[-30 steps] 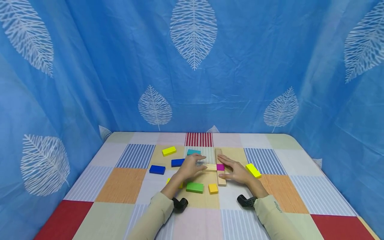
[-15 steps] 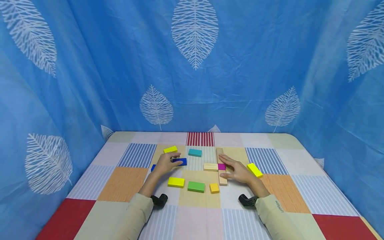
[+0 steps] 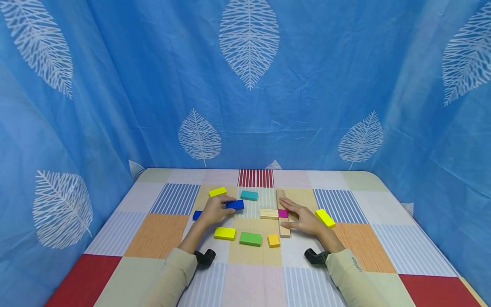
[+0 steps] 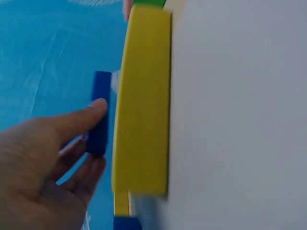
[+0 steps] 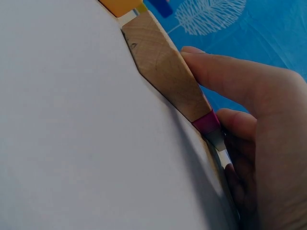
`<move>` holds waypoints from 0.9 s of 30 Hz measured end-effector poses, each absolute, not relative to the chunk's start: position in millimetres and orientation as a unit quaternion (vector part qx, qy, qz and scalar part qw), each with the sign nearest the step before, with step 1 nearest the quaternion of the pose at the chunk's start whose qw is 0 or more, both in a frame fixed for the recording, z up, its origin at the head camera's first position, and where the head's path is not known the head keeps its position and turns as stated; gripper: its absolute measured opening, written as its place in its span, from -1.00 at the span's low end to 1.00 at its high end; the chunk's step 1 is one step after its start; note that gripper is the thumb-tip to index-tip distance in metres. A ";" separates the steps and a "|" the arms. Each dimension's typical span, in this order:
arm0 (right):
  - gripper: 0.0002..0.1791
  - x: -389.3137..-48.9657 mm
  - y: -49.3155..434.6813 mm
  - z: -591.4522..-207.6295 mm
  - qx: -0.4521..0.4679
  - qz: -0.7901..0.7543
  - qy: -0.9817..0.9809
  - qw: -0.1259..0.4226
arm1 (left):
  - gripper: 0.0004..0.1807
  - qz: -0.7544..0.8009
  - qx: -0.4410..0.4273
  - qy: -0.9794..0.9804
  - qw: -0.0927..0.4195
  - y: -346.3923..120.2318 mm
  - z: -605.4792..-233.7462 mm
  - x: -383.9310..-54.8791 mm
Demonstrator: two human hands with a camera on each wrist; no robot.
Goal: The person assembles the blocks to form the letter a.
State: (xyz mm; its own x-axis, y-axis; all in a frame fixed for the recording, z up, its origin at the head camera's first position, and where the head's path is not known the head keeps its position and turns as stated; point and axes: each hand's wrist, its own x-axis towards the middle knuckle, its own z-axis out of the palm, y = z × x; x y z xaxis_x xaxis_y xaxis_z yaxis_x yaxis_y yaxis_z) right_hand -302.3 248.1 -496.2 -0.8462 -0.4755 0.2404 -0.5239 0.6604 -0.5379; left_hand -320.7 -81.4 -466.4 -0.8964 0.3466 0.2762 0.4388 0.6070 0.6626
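My left hand (image 3: 213,209) pinches a blue rectangular block (image 3: 235,205) between thumb and fingers. In the left wrist view the same blue block (image 4: 100,91) shows beyond a large yellow block, thumb on its near face. Whether it is clear of the cloth I cannot tell. My right hand (image 3: 304,219) rests against a row of a longer wooden block (image 3: 280,196), a small magenta block (image 3: 283,213) and a short wooden block (image 3: 284,230). Its fingers touch them without curling round. A pale wooden block (image 3: 269,214) lies crosswise, against the magenta one.
Around the hands lie a teal block (image 3: 249,195), a green block (image 3: 250,239), an orange block (image 3: 274,241) and yellow blocks, one (image 3: 224,233) before the left hand, another (image 3: 325,218) right of the right hand. A second blue block (image 3: 196,215) is partly hidden by the left hand.
My left hand has left the pale crosswise block, moved left to the blue block and taken hold of it. The blue block has shifted slightly right. My right hand stays in place.
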 end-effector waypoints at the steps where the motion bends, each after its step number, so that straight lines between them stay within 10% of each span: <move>1: -0.13 -302.6 248.5 -496.4 0.274 0.307 -0.911 0.040 | -0.63 -0.388 -0.228 -0.891 0.061 -77.5 -465.1 -320.5; 27: -0.12 -303.6 248.9 -498.6 0.268 0.304 -0.913 0.035 | -0.62 -0.339 -0.246 -0.908 -0.015 -38.0 -470.8 -320.5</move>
State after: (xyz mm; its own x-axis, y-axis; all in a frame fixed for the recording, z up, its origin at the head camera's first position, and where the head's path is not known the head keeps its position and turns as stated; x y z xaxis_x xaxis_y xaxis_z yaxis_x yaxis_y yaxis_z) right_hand -303.6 248.9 -498.6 -0.8540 -0.4683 0.2266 -0.5106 0.6712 -0.5373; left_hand -320.5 -38.0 -470.8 -0.8789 0.4563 0.1390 0.4356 0.6490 0.6238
